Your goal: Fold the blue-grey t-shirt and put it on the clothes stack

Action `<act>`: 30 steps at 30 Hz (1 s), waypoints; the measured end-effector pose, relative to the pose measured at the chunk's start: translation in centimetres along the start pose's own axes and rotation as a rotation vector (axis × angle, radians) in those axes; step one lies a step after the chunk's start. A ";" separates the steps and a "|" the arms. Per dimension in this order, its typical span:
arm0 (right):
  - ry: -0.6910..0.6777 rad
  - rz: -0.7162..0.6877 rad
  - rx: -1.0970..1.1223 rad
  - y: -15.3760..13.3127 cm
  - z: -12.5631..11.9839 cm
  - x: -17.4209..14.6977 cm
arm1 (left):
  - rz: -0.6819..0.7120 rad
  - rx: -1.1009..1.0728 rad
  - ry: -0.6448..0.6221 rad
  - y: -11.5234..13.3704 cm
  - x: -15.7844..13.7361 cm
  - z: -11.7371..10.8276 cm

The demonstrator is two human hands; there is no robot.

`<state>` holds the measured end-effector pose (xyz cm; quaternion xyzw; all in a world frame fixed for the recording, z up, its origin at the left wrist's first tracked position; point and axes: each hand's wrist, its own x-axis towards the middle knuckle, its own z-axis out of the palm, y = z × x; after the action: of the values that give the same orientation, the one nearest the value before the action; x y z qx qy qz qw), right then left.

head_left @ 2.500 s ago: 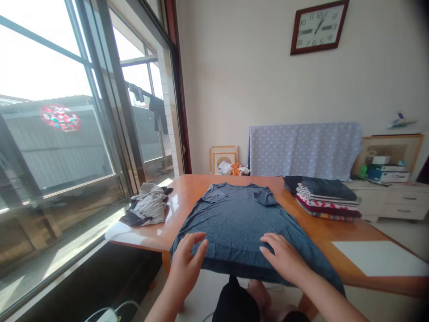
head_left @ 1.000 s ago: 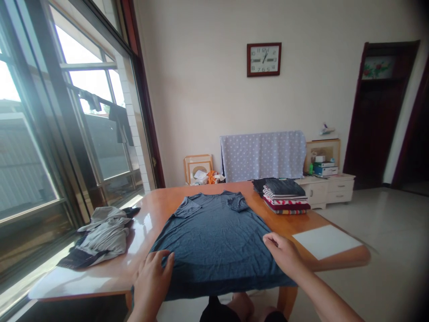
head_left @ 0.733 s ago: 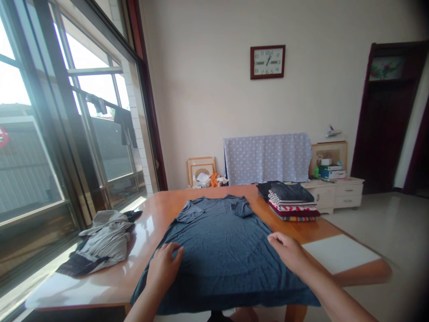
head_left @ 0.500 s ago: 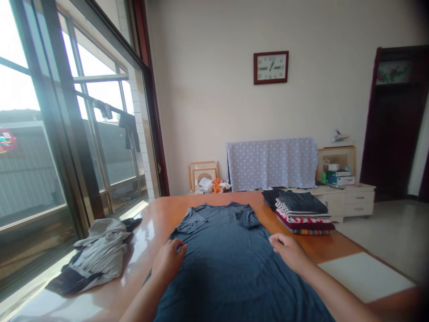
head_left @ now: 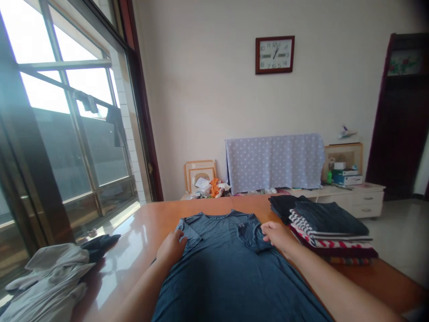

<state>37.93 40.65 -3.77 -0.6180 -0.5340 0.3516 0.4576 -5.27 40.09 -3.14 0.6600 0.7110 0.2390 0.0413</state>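
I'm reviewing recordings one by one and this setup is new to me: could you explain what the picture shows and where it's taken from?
There's no machine: these are a person's bare hands, seen by a head-worn camera looking forward and down. A dark blue T-shirt lies spread on an orange-brown table. The left hand is at its left sleeve, the right hand at its right sleeve; whether either grips the fabric, I can't tell. A folded clothes stack sits to the right, a loose grey heap to the left.
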 end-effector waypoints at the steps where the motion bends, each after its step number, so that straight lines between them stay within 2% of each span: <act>1: 0.006 0.011 0.001 0.2 0.6 1.4 | -0.005 0.006 -0.002 -0.1 1.3 0.7; 9: 0.034 0.031 -0.045 1.0 4.9 11.4 | -0.075 0.057 0.014 0.1 10.1 5.0; 15: 0.006 -0.001 -0.137 1.2 7.3 16.6 | -0.088 0.057 0.013 1.4 14.7 7.4; 23: 0.000 0.029 -0.321 3.5 8.7 19.4 | -0.136 0.053 -0.049 1.0 17.3 10.3; 27: 0.059 0.001 -0.370 3.9 8.7 19.6 | -0.170 0.030 -0.045 0.7 17.6 10.6; 30: 0.047 -0.009 -0.362 3.6 8.7 19.3 | -0.176 -0.021 -0.057 0.9 17.3 10.4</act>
<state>34.65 61.18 -8.99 -0.6957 -0.5805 0.2333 0.3529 -2.76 59.66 -7.49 0.6012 0.7621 0.2232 0.0891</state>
